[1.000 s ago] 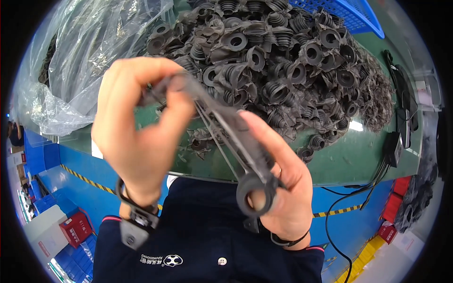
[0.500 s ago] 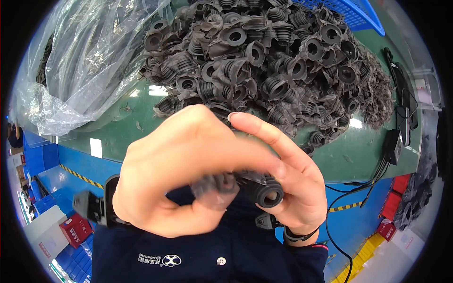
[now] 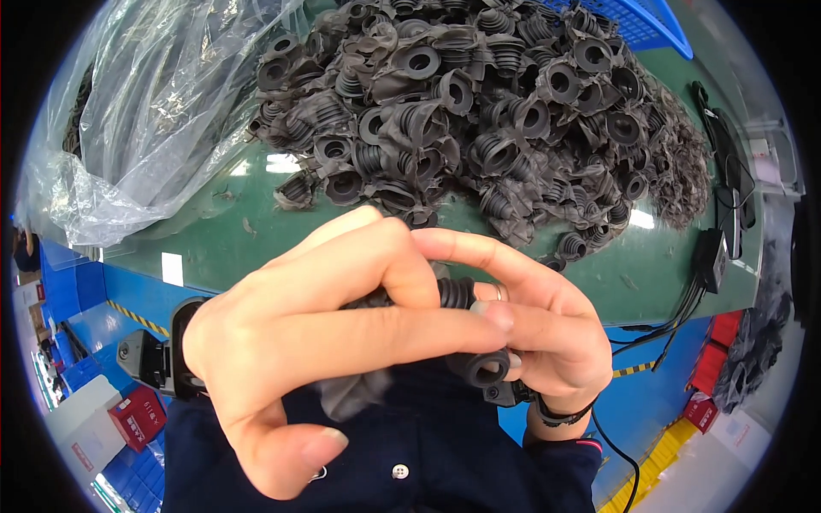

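Observation:
Held in my right hand (image 3: 556,338) is a black rubber bellows boot (image 3: 486,368), its round open end turned toward me below the thumb. More ribbed black rubber (image 3: 456,293) shows between the fingers; whether it is a second boot is hidden. My left hand (image 3: 316,333) reaches across from the left, fingers stretched over the rubber and a fingertip at the right thumb. Its own thumb sticks out apart, lower down. A blurred scrap of thin dark rubber film (image 3: 352,395) hangs below the left fingers. Beyond both hands lies a big pile of similar boots (image 3: 462,111) with ragged film.
The green table (image 3: 231,205) carries a clear plastic bag (image 3: 162,120) at the left. A blue basket (image 3: 646,21) stands at the far right. A black box with cables (image 3: 710,261) sits by the right edge. Red and white boxes (image 3: 137,416) are low at the left.
My left thumb has swung down and away from the rubber, and the left fingers have straightened toward the right hand. The film scrap now hangs lower. The right hand keeps its hold.

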Tool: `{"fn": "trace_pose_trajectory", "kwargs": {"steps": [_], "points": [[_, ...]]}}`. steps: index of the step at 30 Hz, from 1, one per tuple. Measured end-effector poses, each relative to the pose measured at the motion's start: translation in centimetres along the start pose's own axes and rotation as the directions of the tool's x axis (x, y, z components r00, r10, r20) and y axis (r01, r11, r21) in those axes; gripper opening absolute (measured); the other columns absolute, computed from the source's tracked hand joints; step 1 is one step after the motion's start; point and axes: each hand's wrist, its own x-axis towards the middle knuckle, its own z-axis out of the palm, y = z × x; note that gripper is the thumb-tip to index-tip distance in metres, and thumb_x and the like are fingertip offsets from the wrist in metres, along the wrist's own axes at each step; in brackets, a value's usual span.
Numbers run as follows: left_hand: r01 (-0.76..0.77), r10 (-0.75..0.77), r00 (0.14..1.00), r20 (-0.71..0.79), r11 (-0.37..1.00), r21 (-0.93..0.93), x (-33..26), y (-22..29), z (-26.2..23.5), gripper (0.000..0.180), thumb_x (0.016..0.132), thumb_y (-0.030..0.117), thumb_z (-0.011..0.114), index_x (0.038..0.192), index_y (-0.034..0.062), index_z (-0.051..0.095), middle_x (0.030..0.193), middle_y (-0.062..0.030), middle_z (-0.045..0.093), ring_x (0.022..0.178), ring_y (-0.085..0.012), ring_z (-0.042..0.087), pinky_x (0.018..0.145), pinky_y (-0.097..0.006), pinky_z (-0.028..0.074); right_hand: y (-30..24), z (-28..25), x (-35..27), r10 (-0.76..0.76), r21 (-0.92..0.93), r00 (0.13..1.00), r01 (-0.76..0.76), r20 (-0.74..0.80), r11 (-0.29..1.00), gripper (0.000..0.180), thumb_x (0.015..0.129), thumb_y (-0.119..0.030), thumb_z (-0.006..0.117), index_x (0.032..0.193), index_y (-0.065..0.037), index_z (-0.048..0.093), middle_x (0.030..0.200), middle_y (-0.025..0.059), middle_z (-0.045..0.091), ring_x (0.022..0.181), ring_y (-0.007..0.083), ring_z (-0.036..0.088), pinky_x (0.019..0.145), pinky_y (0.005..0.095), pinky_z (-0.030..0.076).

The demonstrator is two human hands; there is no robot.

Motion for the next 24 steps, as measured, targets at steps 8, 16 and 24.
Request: {"fn": "trace_pose_trajectory", "kwargs": {"steps": [8, 16, 24], "points": [[-0.129, 0.176, 0.973, -0.149, 0.951, 0.281, -0.1, -0.6, 1.5, 0.022, 0.059, 0.020, 0.070, 0.078, 0.0092, 0.066, 0.061, 0.0038, 0.045, 0.051, -0.0099, 0.038, 0.046, -0.021, 0.028, 0.1, 0.2, 0.0, -0.017, 0.031, 0.999, 0.017, -0.031, 0.999, 0.058, 0.075, -0.008, 0.048, 0.124, 0.009, 0.022, 0.055, -0.0069, 0.039, 0.045, -0.0004, 0.036, 0.039, 0.0141, 0.022], [-0.104, 0.252, 0.955, -0.154, 0.776, 0.622, -0.2, -0.1, 1.5, 0.027, 0.047, 0.003, 0.072, 0.073, 0.0061, 0.064, 0.060, 0.0005, 0.047, 0.050, -0.0123, 0.042, 0.041, -0.021, 0.032, 0.8, 2.2, 1.1, -0.866, -0.913, 0.468, 0.251, -0.176, 0.321, 0.042, 0.077, -0.002, 0.053, 0.117, -0.001, 0.039, 0.078, 0.0007, 0.046, 0.054, 0.0012, 0.035, 0.048, 0.0158, 0.030], [0.094, 0.183, 0.941, -0.284, 0.667, 0.739, -0.1, 1.3, 2.2, 0.029, 0.046, 0.000, 0.072, 0.074, 0.0047, 0.062, 0.063, -0.0025, 0.048, 0.053, -0.0142, 0.042, 0.043, -0.022, 0.033, 2.5, 0.9, 0.1, -0.869, -0.930, 0.331, 0.117, 0.368, -0.349, 0.033, 0.050, -0.006, 0.075, 0.080, -0.007, 0.062, 0.075, 0.0035, 0.046, 0.060, 0.0130, 0.044, 0.050, 0.0227, 0.033]]}}
